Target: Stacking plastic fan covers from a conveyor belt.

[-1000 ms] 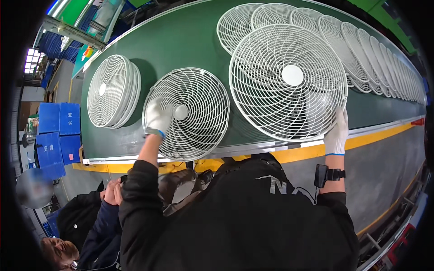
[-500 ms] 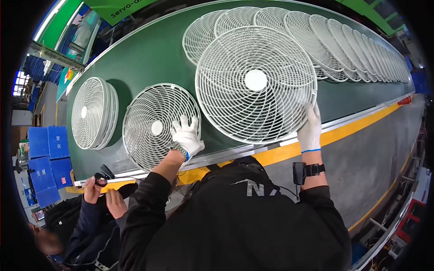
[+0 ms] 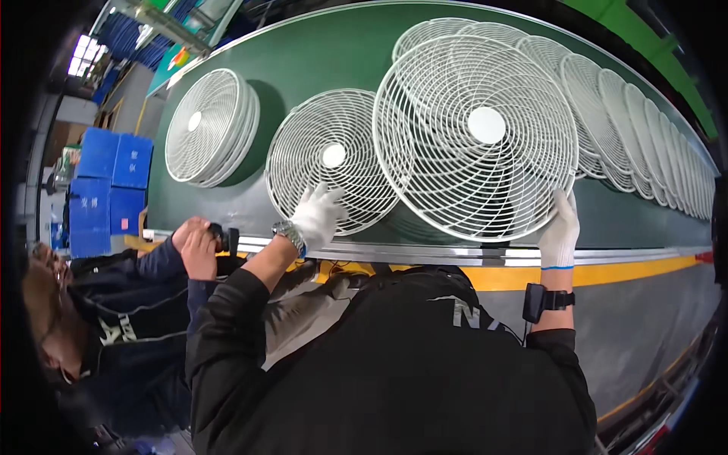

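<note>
A large round white fan grille (image 3: 486, 126) with a plain white hub is held up over the green table, tilted. My right hand (image 3: 560, 233), in a white glove, grips its lower right rim. To its left a second white fan grille (image 3: 334, 155) lies on the table, partly overlapped by the held one. My gloved left hand (image 3: 318, 218) is over that grille's near edge with its fingers apart, seeming to rest on it. Whether anything lies under this second grille cannot be made out.
A stack of fan grilles (image 3: 196, 121) stands at the table's left. Several overlapping grilles (image 3: 614, 114) run along the far right. A co-worker's hands (image 3: 199, 246) hold a small dark device at the near left edge. Blue crates (image 3: 91, 216) stand beyond the table's left end.
The view has turned, so the table and grilles appear shifted right. The held grille now overlaps the second one in view. My left hand's fingers are less widely spread; my right hand keeps its grip.
</note>
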`<action>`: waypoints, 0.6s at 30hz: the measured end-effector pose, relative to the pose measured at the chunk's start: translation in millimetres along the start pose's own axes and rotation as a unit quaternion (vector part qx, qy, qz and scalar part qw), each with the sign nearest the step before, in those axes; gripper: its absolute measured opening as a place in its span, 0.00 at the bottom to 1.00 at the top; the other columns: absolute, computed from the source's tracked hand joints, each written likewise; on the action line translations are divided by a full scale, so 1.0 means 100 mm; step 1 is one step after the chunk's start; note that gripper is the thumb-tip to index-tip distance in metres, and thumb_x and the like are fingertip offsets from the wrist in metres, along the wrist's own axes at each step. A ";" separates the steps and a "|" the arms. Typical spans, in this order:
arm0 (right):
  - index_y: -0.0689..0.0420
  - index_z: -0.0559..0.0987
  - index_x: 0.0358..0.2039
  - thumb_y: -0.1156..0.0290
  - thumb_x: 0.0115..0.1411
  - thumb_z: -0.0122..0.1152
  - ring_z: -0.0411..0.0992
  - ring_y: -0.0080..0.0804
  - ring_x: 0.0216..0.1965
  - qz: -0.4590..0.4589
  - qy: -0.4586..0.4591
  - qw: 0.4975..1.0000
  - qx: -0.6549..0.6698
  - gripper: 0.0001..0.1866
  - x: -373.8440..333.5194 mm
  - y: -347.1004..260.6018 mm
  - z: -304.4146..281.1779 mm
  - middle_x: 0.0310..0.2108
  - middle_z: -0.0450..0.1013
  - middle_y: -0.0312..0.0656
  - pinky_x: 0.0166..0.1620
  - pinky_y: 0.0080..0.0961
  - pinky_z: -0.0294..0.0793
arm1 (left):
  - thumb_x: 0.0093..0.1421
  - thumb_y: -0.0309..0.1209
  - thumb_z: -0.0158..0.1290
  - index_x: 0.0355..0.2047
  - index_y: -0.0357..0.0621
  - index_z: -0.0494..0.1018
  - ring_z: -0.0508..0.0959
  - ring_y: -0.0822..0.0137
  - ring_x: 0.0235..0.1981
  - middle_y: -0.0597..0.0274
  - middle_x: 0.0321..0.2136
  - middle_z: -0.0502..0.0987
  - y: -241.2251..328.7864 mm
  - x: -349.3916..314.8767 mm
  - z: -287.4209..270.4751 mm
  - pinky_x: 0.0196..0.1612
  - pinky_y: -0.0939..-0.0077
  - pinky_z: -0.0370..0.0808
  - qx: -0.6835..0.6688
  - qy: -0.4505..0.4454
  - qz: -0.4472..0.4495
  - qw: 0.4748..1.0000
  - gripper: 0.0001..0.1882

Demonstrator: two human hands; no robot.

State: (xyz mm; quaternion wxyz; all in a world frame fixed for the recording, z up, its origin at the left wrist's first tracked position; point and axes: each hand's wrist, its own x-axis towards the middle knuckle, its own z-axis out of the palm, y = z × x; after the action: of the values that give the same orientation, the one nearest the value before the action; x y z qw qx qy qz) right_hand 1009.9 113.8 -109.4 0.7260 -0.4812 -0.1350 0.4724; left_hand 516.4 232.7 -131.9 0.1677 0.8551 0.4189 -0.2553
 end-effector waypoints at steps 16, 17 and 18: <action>0.65 0.67 0.69 0.78 0.69 0.54 0.74 0.41 0.60 0.158 -0.098 0.982 0.031 0.27 -0.09 0.10 0.46 0.62 0.73 0.46 0.62 0.42 0.77 | 0.69 0.29 0.59 0.71 0.39 0.64 0.81 0.46 0.57 0.46 0.59 0.79 1.14 -0.25 -0.25 0.66 0.45 0.75 -0.930 0.142 0.067 0.331 0.32; 0.65 0.66 0.69 0.78 0.70 0.54 0.75 0.42 0.60 0.154 -0.064 0.986 0.025 0.27 -0.02 0.11 0.44 0.62 0.73 0.47 0.62 0.43 0.77 | 0.69 0.27 0.59 0.70 0.38 0.65 0.81 0.47 0.57 0.46 0.59 0.79 1.01 -0.32 -0.16 0.66 0.47 0.76 -0.930 0.127 0.070 0.337 0.31; 0.65 0.66 0.69 0.78 0.70 0.54 0.75 0.42 0.60 0.156 -0.067 0.985 0.025 0.27 0.05 0.12 0.43 0.62 0.73 0.47 0.62 0.43 0.77 | 0.69 0.27 0.59 0.70 0.38 0.65 0.81 0.47 0.57 0.46 0.59 0.79 0.91 -0.40 -0.14 0.66 0.47 0.76 -0.930 0.131 0.069 0.336 0.31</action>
State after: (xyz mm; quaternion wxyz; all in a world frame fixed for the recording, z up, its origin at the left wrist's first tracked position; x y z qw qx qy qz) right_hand 977.4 143.3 -99.1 0.6443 -0.4455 -0.0952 0.6143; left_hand 573.2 160.3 -91.1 0.8145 0.1934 0.3411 0.4275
